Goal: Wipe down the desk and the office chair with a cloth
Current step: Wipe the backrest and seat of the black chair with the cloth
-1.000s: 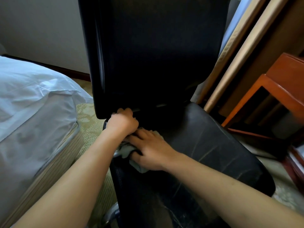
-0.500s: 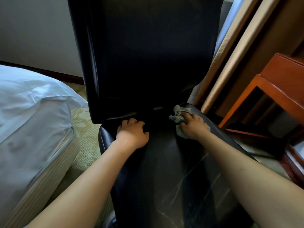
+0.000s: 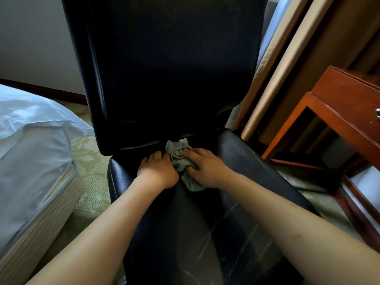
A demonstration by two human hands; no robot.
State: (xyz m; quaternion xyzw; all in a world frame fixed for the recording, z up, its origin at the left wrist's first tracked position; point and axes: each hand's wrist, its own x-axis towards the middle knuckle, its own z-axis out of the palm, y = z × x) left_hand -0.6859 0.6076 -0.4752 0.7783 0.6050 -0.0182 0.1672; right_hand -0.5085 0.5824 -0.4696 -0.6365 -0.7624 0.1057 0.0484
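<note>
A black leather office chair (image 3: 236, 233) fills the middle of the view, its tall backrest (image 3: 168, 68) upright and its scuffed seat running toward me. A crumpled grey-green cloth (image 3: 181, 161) lies at the back of the seat, where seat meets backrest. My right hand (image 3: 205, 169) grips the cloth and presses it onto the seat. My left hand (image 3: 158, 171) rests on the seat just left of the cloth, its fingers curled down against the leather and touching the cloth's edge.
A bed with white bedding (image 3: 30, 145) stands close on the left. A reddish wooden desk (image 3: 345, 112) with an open space under it stands on the right. Beige curtains (image 3: 287, 58) hang behind the chair. Patterned green carpet (image 3: 88, 182) covers the floor.
My right hand has slid the cloth left along the back of the seat, from the right side to the middle, beside my left hand. The left hand has barely moved.
</note>
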